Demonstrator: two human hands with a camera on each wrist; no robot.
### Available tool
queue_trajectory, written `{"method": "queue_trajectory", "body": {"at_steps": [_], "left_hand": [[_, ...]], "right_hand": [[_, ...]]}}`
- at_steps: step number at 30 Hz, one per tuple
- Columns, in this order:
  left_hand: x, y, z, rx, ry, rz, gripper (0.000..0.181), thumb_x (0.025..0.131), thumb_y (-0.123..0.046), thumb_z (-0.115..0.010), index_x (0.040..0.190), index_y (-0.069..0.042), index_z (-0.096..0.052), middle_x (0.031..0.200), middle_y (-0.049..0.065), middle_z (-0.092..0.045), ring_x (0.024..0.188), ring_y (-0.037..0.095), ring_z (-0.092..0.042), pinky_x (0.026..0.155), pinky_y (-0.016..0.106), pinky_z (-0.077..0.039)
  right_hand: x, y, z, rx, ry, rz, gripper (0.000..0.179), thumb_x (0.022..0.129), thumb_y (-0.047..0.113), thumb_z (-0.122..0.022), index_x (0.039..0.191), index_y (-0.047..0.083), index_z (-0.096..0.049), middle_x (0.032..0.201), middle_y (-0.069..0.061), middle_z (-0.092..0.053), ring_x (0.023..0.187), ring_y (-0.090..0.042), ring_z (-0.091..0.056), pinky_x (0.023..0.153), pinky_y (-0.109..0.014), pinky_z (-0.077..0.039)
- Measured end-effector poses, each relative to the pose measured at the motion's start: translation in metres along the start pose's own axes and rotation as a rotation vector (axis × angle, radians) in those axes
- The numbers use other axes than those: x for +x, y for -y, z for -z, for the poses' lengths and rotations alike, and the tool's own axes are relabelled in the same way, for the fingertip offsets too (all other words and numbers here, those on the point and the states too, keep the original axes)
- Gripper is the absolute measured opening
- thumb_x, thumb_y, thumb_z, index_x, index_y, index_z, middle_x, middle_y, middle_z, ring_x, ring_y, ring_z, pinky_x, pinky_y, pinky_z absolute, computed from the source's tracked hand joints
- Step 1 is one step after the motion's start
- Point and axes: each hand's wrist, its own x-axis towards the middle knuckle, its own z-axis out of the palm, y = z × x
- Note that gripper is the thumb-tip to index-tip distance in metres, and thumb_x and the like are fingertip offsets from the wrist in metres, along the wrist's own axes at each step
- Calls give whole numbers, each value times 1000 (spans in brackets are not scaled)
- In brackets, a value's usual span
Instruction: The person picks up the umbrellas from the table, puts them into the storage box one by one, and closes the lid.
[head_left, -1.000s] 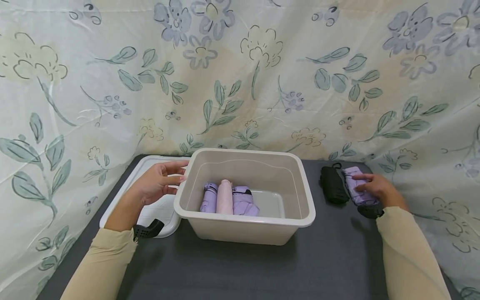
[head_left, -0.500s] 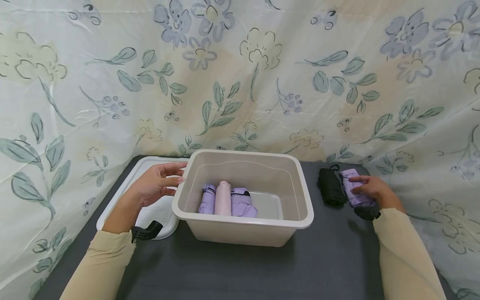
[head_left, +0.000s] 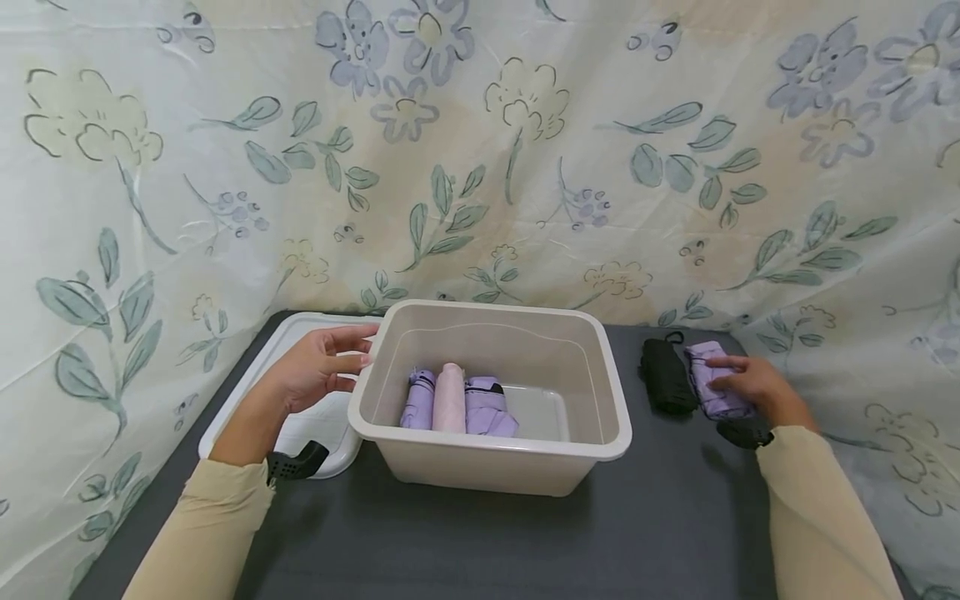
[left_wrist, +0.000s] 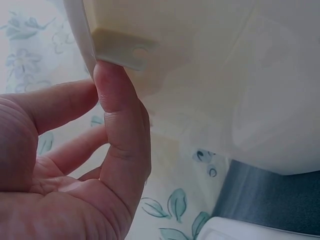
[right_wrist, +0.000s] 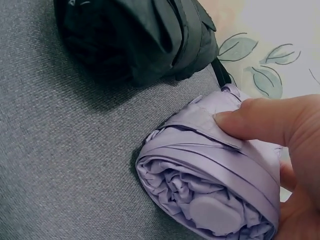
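Observation:
My left hand [head_left: 318, 367] holds the left rim of a beige plastic bin [head_left: 495, 458], its fingertips at the lip [left_wrist: 82, 37] in the left wrist view. Inside the bin lie a slim purple folding umbrella [head_left: 418, 400], a pale pink one [head_left: 450, 398] and a wider lavender one [head_left: 487, 408], side by side. At the right, my right hand [head_left: 761, 387] grips another lavender folding umbrella [head_left: 712, 387], rolled up and lying on the table. The right wrist view shows the thumb [right_wrist: 240, 120] on its strap; the other fingers are partly hidden behind the roll [right_wrist: 210, 165].
A black folding umbrella [head_left: 666, 375] lies just left of the gripped one. The white lid [head_left: 318, 425] lies flat at the left, partly under my left forearm. A floral curtain [head_left: 480, 167] hangs behind the dark grey table [head_left: 480, 542].
The head view has shifted slightly. Both hands stay in nearly the same places, the left at the bin's rim and the right on the lavender umbrella.

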Motion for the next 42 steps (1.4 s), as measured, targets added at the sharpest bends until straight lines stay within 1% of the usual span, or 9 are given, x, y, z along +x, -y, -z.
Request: {"method": "queue_trajectory", "body": {"at_steps": [7, 13, 16, 22, 24, 30, 35, 38, 42], "left_hand": [[3, 0, 1, -1, 4, 2, 61, 97, -14, -70, 153, -4, -46, 117, 0, -67, 100, 14, -69, 80, 36, -62], [3, 1, 0, -22, 0, 1, 61, 98, -12, -69, 153, -4, -45, 113, 2, -65, 92, 15, -70, 78, 35, -62], [4, 1, 0, -34, 5, -4, 61, 98, -11, -69, 154, -4, -45, 113, 3, -64, 91, 15, -71, 77, 34, -62], [5, 2, 1, -35, 10, -6, 61, 98, -10, -68, 154, -3, -44, 116, 2, -64, 92, 15, -71, 77, 33, -62], [5, 2, 1, -35, 10, -6, 61, 98, -10, -68, 154, -3, -44, 115, 2, -64, 92, 15, -71, 77, 33, -62], [4, 2, 2, -33, 8, -6, 61, 98, -10, -68, 154, -3, -44, 111, 1, -64, 90, 14, -70, 77, 33, -62], [3, 3, 2, -23, 9, -11, 61, 98, -11, -68, 154, -3, -44, 111, 0, -65, 91, 14, -70, 78, 34, -62], [2, 3, 1, -19, 7, -13, 60, 99, -11, -68, 153, -2, -44, 112, 0, -65, 90, 14, -70, 78, 34, -62], [2, 4, 1, -5, 1, -13, 61, 98, -13, -69, 153, -3, -45, 111, -1, -66, 92, 13, -69, 79, 35, -62]], "right_hand": [[-4, -5, 0, 5, -14, 55, 81, 89, 31, -76, 155, 3, -38, 159, -42, -19, 121, -43, -43, 86, -41, -46], [-9, -3, -1, 99, -24, 73, 78, 92, 24, -74, 156, 2, -35, 153, -40, -26, 89, -24, -61, 70, -34, -56], [-13, -3, 0, 126, -32, 64, 78, 92, 23, -74, 156, 1, -35, 156, -41, -23, 88, -22, -61, 69, -33, -57], [-19, -4, 4, 94, -50, 77, 80, 91, 26, -76, 155, 0, -37, 159, -43, -17, 110, -36, -52, 71, -27, -54], [-21, -5, 5, 95, -54, 97, 80, 91, 27, -77, 155, 0, -37, 158, -44, -18, 107, -33, -54, 70, -27, -55], [-28, -5, 5, 178, -83, 138, 77, 91, 30, -79, 156, 10, -42, 159, -39, -23, 81, -10, -61, 69, -28, -58], [-37, 1, 5, 235, -97, 145, 80, 92, 34, -78, 158, 15, -39, 154, -36, -29, 78, -7, -64, 69, -28, -60], [-40, 5, 5, 295, -93, 152, 79, 92, 35, -78, 158, 20, -40, 137, -28, -46, 81, -7, -66, 72, -30, -62], [-46, 13, 5, 390, -75, 191, 73, 91, 32, -79, 155, 27, -45, 112, 0, -57, 84, -6, -67, 74, -30, -62]]}}
